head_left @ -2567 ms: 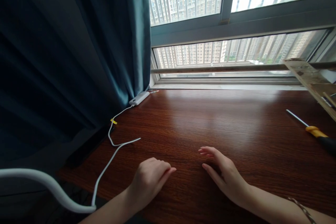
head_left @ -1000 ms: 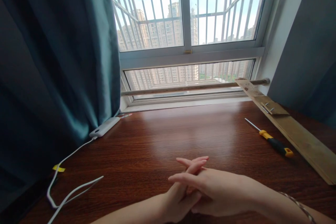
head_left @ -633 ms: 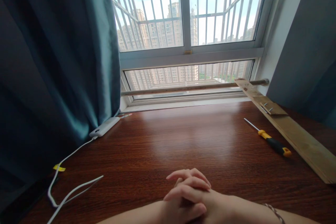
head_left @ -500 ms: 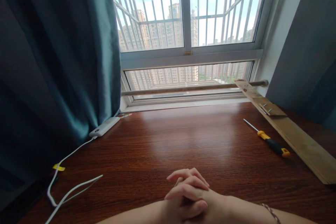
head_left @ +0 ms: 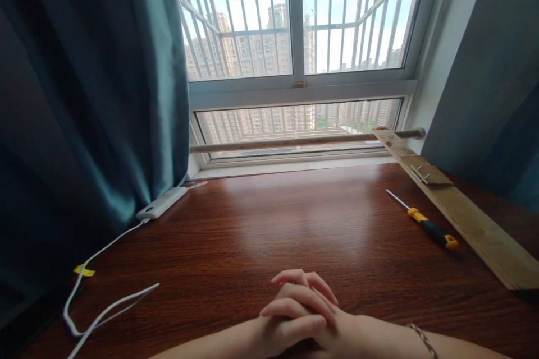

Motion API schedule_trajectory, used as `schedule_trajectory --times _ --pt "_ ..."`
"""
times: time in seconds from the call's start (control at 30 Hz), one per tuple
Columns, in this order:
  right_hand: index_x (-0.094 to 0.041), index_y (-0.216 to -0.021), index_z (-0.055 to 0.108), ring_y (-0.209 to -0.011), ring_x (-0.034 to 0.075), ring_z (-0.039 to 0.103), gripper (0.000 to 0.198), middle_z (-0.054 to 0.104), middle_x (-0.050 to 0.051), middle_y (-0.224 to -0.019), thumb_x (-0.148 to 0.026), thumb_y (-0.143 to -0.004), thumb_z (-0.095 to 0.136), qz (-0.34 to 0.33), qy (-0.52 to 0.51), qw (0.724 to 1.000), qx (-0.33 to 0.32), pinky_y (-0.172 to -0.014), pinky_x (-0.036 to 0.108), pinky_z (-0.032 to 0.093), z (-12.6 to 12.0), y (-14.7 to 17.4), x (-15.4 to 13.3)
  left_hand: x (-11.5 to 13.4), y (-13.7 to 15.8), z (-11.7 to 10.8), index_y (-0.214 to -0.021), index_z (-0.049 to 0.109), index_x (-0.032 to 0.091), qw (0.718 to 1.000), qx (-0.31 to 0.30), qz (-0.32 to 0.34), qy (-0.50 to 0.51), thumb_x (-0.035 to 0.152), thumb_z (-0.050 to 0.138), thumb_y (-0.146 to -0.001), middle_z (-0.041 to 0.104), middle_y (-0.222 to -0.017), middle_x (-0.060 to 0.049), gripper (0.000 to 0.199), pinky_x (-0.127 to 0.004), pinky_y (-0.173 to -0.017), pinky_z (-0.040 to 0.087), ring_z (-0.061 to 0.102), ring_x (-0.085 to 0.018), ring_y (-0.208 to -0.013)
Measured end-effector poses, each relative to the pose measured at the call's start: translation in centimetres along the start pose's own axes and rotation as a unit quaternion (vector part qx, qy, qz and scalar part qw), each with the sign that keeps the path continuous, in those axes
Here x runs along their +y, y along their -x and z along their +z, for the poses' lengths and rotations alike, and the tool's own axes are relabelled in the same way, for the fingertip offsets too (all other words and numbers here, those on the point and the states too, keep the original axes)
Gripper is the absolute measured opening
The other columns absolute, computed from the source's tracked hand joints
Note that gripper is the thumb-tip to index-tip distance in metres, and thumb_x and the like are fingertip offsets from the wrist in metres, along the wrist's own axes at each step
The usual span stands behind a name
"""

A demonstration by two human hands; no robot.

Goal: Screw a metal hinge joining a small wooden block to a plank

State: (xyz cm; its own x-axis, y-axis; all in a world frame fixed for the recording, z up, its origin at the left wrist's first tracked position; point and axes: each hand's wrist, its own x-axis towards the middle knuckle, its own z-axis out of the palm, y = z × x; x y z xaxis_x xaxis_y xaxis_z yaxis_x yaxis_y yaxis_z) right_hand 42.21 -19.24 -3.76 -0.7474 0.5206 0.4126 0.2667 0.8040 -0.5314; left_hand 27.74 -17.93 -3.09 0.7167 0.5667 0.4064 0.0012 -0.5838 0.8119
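Note:
My left hand [head_left: 278,334] and my right hand [head_left: 337,322] are clasped together at the bottom middle, their fingers interlaced. Both are closed around each other, and no object shows between them; the palms are hidden. A braided bracelet [head_left: 422,339] circles my right wrist. Apart from the hands, a screwdriver [head_left: 429,228] with a yellow and black handle lies to the right on the table, its shaft pointing toward the window. Beside it rests a long wooden board [head_left: 475,224], with a small wood piece [head_left: 438,175] and a few metal screws or nails [head_left: 418,174] on it.
The brown wood-grain table [head_left: 295,219] reaches to a barred window [head_left: 248,17]. At left, a white power bank [head_left: 164,203] with a white cable [head_left: 69,305] lies by a dark blue curtain [head_left: 164,95]. A horizontal pole [head_left: 286,141] crosses the window's lower part.
The view has shifted slightly, with the table things appearing a little farther left. My clasped fingers have moved slightly, the lower thumb lying straighter; the hands remain interlaced.

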Motion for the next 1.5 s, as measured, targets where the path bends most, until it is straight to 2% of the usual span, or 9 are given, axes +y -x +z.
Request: schedule_trajectory --times 0.1,0.3,0.53,0.7,0.8,0.97,1.17,1.33,1.5 --pt "-0.035 -0.132 0.033 -0.129 0.021 0.021 0.056 0.026 0.002 -0.14 -0.043 -0.081 0.054 0.002 0.021 1.0 -0.004 -0.103 0.036 0.03 0.4 0.4 0.2 0.2 0.0 0.0 -0.097 0.066 0.04 1.0 -0.012 0.014 0.0 0.035 0.05 -0.081 0.069 -0.086 0.002 0.023 -0.036 -0.076 0.046 0.058 -0.026 -0.087" --pt "-0.034 -0.133 0.033 -0.128 0.023 0.023 0.067 0.035 0.002 -0.135 -0.049 -0.073 0.061 0.016 0.016 1.0 -0.001 -0.101 0.038 0.033 0.6 0.3 0.4 0.0 0.1 0.3 -0.091 0.068 0.036 0.998 -0.014 -0.048 0.025 0.031 0.049 -0.082 0.068 -0.09 0.001 0.021 -0.038 -0.082 0.046 0.056 -0.025 -0.095" --pt "-0.033 -0.134 0.031 -0.127 0.023 0.022 0.073 0.042 0.002 -0.128 -0.049 -0.071 0.063 -0.001 0.008 1.0 0.029 -0.101 0.039 0.033 1.5 0.3 1.2 0.7 -0.4 0.1 -0.092 0.069 0.034 0.997 -0.024 -0.048 0.047 0.024 0.048 -0.083 0.067 -0.093 0.001 0.024 -0.037 -0.085 0.047 0.057 -0.024 -0.096" --pt "-0.034 -0.132 0.034 -0.126 0.022 0.026 0.067 0.039 0.002 -0.13 -0.047 -0.073 0.062 0.026 0.021 0.999 0.043 -0.099 0.036 0.035 1.8 0.3 0.6 0.3 -0.3 0.2 -0.097 0.067 0.035 0.997 -0.043 -0.037 0.045 0.025 0.048 -0.083 0.067 -0.096 0.001 0.026 -0.04 -0.089 0.045 0.056 -0.025 -0.097" --pt "-0.034 -0.132 0.035 -0.126 0.022 0.026 0.067 0.04 0.003 -0.129 -0.047 -0.072 0.063 0.037 0.02 0.998 0.045 -0.099 0.036 0.036 1.8 0.3 0.4 0.1 -0.2 0.2 -0.097 0.068 0.036 0.996 -0.052 -0.055 0.036 0.029 0.047 -0.083 0.067 -0.096 0.001 0.025 -0.041 -0.09 0.044 0.055 -0.026 -0.099" --pt "-0.03 -0.13 0.038 -0.125 0.023 0.028 0.063 0.043 0.005 -0.125 -0.047 -0.074 0.06 0.016 0.02 0.998 0.065 -0.099 0.037 0.036 1.9 0.2 0.4 0.3 -0.4 0.1 -0.093 0.069 0.034 0.996 -0.037 -0.048 0.06 0.029 0.048 -0.083 0.067 -0.094 0.0 0.023 -0.04 -0.087 0.046 0.055 -0.025 -0.098" --pt "-0.031 -0.127 0.043 -0.123 0.021 0.032 0.063 0.044 0.004 -0.123 -0.048 -0.07 0.063 0.027 0.02 0.996 0.087 -0.098 0.035 0.038 1.6 0.1 -0.1 0.4 -0.5 0.2 -0.089 0.069 0.031 0.996 -0.02 -0.049 0.077 0.027 0.051 -0.082 0.066 -0.092 -0.001 0.02 -0.039 -0.084 0.048 0.055 -0.025 -0.097" --pt "-0.027 -0.124 0.047 -0.121 0.021 0.034 0.062 0.047 0.004 -0.122 -0.047 -0.068 0.066 0.045 0.028 0.996 0.069 -0.096 0.032 0.041 1.3 0.0 -0.4 0.3 -0.4 0.3 -0.089 0.069 0.031 0.996 -0.016 -0.046 0.074 0.027 0.051 -0.082 0.066 -0.093 -0.002 0.02 -0.039 -0.085 0.048 0.055 -0.025 -0.097" --pt "-0.023 -0.122 0.049 -0.12 0.022 0.035 0.06 0.05 0.007 -0.118 -0.048 -0.069 0.064 0.031 0.028 0.997 0.071 -0.095 0.034 0.041 1.1 -0.3 -0.4 0.2 -0.3 0.3 -0.089 0.069 0.029 0.996 -0.024 -0.045 0.069 0.025 0.05 -0.083 0.065 -0.093 -0.002 0.02 -0.038 -0.087 0.047 0.055 -0.024 -0.098"
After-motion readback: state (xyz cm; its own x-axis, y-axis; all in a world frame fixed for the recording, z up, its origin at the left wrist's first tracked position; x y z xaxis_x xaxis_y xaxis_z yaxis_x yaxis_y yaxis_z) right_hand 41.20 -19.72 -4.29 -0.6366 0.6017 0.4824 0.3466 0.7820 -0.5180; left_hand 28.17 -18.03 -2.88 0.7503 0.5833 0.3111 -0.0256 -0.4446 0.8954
